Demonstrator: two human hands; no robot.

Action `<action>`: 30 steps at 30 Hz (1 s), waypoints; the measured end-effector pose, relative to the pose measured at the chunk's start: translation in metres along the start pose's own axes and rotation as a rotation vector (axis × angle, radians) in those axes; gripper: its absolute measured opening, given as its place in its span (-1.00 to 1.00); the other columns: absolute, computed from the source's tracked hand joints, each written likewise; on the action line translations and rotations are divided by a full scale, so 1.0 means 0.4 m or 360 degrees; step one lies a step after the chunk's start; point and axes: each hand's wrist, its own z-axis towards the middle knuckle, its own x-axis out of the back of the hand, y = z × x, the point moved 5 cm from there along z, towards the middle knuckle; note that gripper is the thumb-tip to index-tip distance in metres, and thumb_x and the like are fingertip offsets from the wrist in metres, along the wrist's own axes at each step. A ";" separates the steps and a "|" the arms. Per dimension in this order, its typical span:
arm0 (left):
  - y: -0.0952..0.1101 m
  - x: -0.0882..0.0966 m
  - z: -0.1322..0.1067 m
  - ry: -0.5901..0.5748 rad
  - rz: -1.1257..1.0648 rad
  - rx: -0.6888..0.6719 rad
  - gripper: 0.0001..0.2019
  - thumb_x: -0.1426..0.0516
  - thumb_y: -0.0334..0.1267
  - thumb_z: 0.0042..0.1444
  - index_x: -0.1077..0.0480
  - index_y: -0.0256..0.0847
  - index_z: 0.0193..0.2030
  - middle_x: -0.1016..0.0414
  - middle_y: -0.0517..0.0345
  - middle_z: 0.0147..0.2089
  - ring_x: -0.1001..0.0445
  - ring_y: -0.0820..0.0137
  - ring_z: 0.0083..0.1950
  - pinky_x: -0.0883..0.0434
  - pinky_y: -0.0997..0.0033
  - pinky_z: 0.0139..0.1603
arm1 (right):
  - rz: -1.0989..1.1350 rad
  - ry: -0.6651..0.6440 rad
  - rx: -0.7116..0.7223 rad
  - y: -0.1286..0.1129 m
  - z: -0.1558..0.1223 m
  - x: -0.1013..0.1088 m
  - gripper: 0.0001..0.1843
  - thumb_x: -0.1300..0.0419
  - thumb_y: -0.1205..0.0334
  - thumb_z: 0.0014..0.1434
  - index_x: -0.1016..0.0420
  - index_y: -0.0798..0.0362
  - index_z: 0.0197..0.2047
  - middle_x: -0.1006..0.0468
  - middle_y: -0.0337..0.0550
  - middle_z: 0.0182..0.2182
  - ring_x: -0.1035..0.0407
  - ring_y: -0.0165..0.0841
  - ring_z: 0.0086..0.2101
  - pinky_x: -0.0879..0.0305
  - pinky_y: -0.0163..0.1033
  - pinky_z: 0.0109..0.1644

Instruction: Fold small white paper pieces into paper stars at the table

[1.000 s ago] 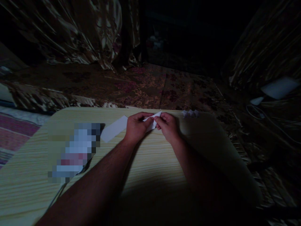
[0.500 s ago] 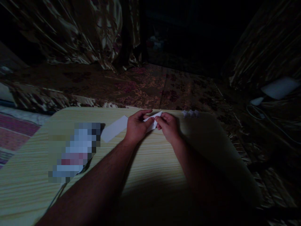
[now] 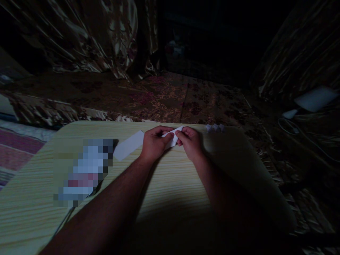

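On a pale wooden table (image 3: 164,198) my left hand (image 3: 154,143) and my right hand (image 3: 190,142) meet near the far edge. Both pinch a small folded piece of white paper (image 3: 173,136), fingers curled round it from either side. A flat white paper strip (image 3: 129,145) lies on the table just left of my left hand. The light is dim and the folds are hard to make out.
Several small folded white paper pieces (image 3: 215,127) sit at the far edge, right of my hands. A blurred-out object (image 3: 83,171) lies on the table's left. Patterned fabric (image 3: 148,95) lies beyond the table. A white device and cable (image 3: 305,106) lie at the right.
My left forefinger, stretched out half a second ago, has curled back onto the paper. Otherwise the hands keep their place.
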 end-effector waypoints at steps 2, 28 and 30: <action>0.000 -0.001 0.000 -0.0016 -0.0011 0.0029 -0.78 -0.27 -0.24 -0.09 -0.58 -0.24 -0.26 -0.58 0.13 -0.38 -0.45 0.45 -0.45 -0.40 0.50 -0.42 | 0.0025 0.0029 -0.0009 0.001 0.001 0.004 -0.75 -0.29 0.08 -0.01 -0.38 0.08 -0.43 -0.36 -0.37 -0.69 -0.19 -0.52 -0.65 -0.12 -0.38 -0.56; 0.006 -0.004 -0.003 -0.0067 0.0017 0.0161 -0.75 -0.29 -0.22 -0.11 -0.58 -0.28 -0.27 -0.59 0.10 -0.41 -0.42 0.49 -0.51 -0.32 0.57 -0.53 | 0.0314 0.0208 0.0085 0.025 0.022 0.028 -0.83 -0.29 0.18 -0.01 -0.39 0.05 -0.44 -0.31 -0.41 -0.72 -0.15 -0.54 -0.67 -0.03 -0.38 -0.57; 0.005 -0.005 -0.003 -0.0074 0.0022 0.0168 -0.75 -0.29 -0.22 -0.12 -0.58 -0.27 -0.26 -0.59 0.09 -0.40 -0.43 0.49 -0.51 -0.31 0.56 -0.53 | 0.0323 0.0226 0.0075 0.025 0.023 0.029 -0.84 -0.28 0.19 -0.02 -0.39 0.05 -0.44 -0.31 -0.41 -0.72 -0.15 -0.54 -0.67 -0.04 -0.37 -0.57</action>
